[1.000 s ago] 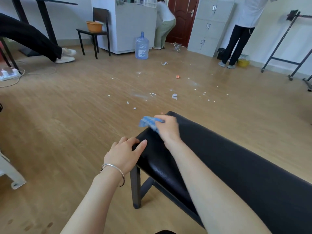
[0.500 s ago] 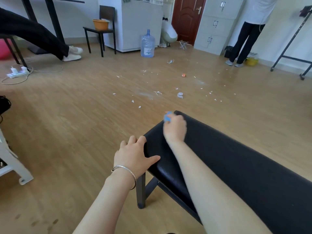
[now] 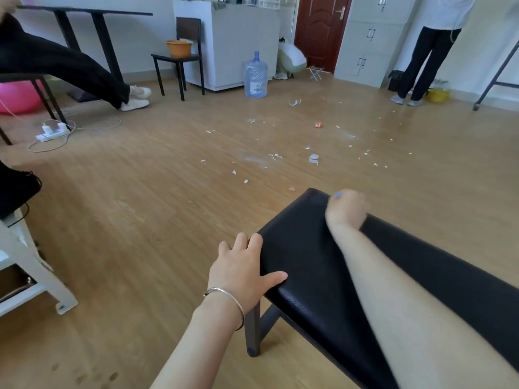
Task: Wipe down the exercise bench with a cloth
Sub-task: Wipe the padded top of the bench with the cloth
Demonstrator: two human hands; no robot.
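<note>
A black padded exercise bench (image 3: pixel 309 256) runs from the lower right toward the middle of the view, on dark metal legs. My left hand (image 3: pixel 241 269) rests on its near left corner, fingers over the side edge and thumb flat on top. My right hand (image 3: pixel 346 209) sits at the bench's far end, blurred by motion, curled around a blue cloth (image 3: pixel 338 195). Only a small blue tip of the cloth shows above my fingers; the rest is hidden under the hand.
Small white scraps and a roll of tape (image 3: pixel 313 158) litter the wooden floor beyond the bench. A water jug (image 3: pixel 255 75), a chair (image 3: pixel 179 56) with an orange basin, a power strip (image 3: pixel 52 131) and people stand farther back. A white frame (image 3: pixel 33 276) sits at left.
My right hand has swept the cloth from the bench's far left corner rightward across its end. The cloth is now almost hidden. My left hand has stayed on the near corner.
</note>
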